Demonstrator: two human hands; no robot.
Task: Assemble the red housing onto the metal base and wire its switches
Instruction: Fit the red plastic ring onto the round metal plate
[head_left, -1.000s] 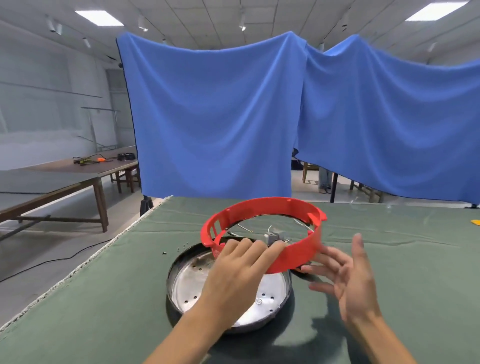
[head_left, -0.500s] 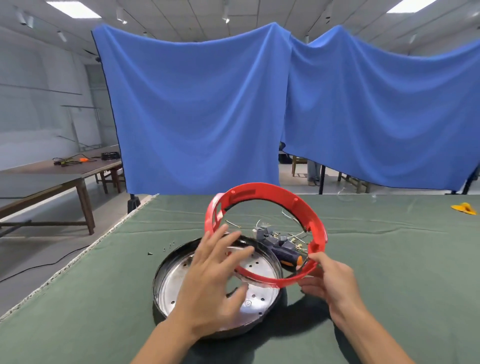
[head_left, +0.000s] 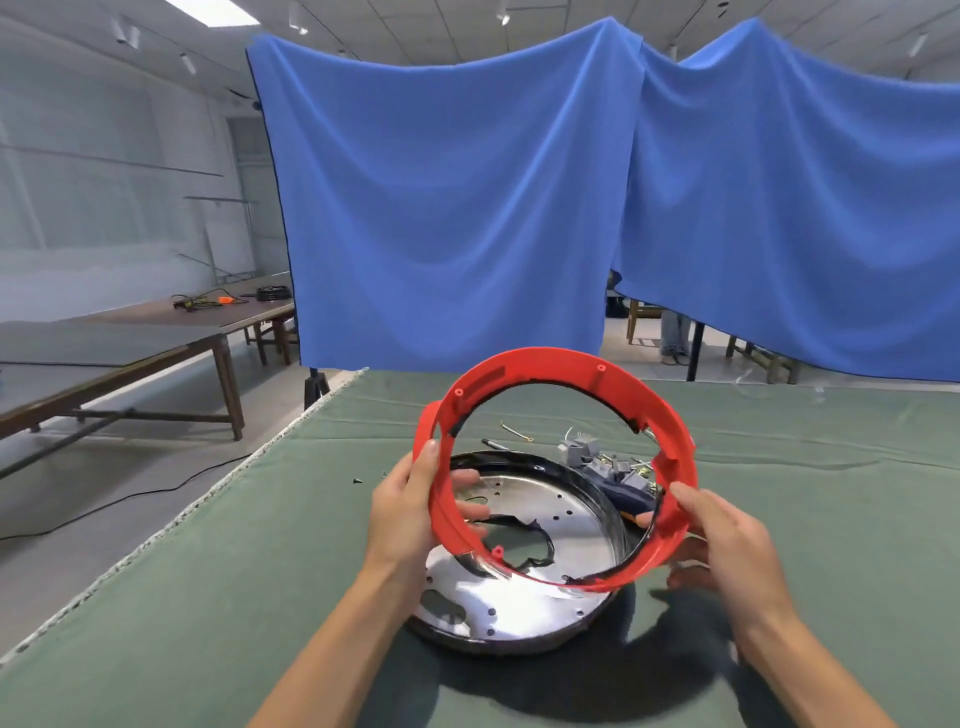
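Left hand (head_left: 402, 512) grip: thumb and fingers pinching left rim of red housing (head_left: 550, 364). Housing tilted up, hanging over metal base (head_left: 519, 608) sitting on desk (head_left: 208, 597) below both grips. Right hand (head_left: 727, 540) grip pinching right rim. Switches (head_left: 608, 462) behind. Risk imo: ring flexes, seats crooked, screw posts miss holes.

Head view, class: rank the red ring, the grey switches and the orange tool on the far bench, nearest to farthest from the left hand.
1. Red ring, gripped by the left hand.
2. Grey switches, behind the ring, on the green table.
3. Orange tool, far left bench.
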